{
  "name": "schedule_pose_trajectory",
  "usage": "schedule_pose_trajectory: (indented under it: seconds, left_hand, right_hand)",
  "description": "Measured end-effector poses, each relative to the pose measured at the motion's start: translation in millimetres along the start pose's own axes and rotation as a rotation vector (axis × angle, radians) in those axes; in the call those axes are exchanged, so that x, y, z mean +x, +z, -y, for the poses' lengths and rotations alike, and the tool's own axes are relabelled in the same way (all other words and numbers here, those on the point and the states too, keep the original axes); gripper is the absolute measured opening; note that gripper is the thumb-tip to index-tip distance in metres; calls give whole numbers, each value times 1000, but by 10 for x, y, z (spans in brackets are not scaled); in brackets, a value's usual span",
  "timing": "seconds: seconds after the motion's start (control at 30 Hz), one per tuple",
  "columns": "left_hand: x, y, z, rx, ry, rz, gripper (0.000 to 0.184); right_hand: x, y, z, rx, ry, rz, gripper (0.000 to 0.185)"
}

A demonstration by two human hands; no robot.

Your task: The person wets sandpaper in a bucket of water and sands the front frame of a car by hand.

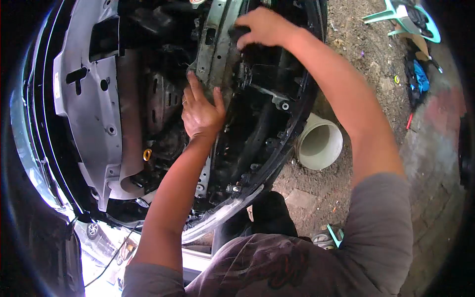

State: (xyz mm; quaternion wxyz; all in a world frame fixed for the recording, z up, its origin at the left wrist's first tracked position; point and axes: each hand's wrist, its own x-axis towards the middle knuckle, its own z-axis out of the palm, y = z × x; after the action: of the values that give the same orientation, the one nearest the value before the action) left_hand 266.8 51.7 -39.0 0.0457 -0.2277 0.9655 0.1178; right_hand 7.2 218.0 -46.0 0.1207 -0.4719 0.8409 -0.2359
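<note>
A long metal crossbar [214, 64] runs through the front of an open car bay. My left hand [203, 111] lies on this bar, its fingers apart and a ring on one of them. Farther up, my right hand [264, 28] is at the bar's right edge, its thumb and fingers curled round something dark and slightly blurred, which I cannot make out. A coil spring [242, 71] sits just below that hand. To the left is a grey panel [91, 123] with holes in it. Near its lower part a yellow ring-shaped handle [147, 155] stands out.
The dark curved front edge [292, 141] of the car borders the bay. On the dirt ground stands a whitish bucket [334, 148]. A pale green plastic chair [431, 30], a blue item [421, 78] and a red stick-like object [409, 121] lie farther right.
</note>
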Motion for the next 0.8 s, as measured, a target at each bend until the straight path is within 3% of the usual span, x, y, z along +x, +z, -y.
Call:
schedule_pose_trajectory:
  seconds: [0.07,0.13,0.27,0.33,0.43,0.53,0.6,0.63,0.67,0.73,0.8]
  left_hand:
    - [3,-18,28,-8,14,-17,84]
    - [22,-26,4,-3,-20,28,84]
    - [17,-8,3,-16,-8,4,83]
    - [12,-13,7,-11,-26,17,83]
    - [14,-69,-38,-19,-48,55,83]
    - [26,-31,-1,-13,-28,36,86]
    - [23,-36,26,-2,-19,19,86]
    - [14,-23,-1,-3,-4,5,86]
    - [-19,-2,-13,-8,-2,15,86]
    - [18,-1,14,-21,-16,14,86]
    - [14,-5,34,-4,-10,1,86]
  right_hand:
    - [38,-95,-105,45,119,-64,55]
    - [13,50,-51,15,-93,-9,59]
    - [44,-88,-74,-50,103,14,60]
    - [28,35,-68,-37,62,-44,58]
    - [-48,-76,136,-52,10,126,60]
    - [-7,45,-120,-1,-3,-96,57]
    - [-66,156,98,21,-186,-11,56]
    - [-59,72,173,-56,-97,135,60]
    - [-34,-7,105,-61,-10,128,58]
    - [-3,13,-202,1,60,-75,57]
    - [24,120,-163,-17,79,-66,57]
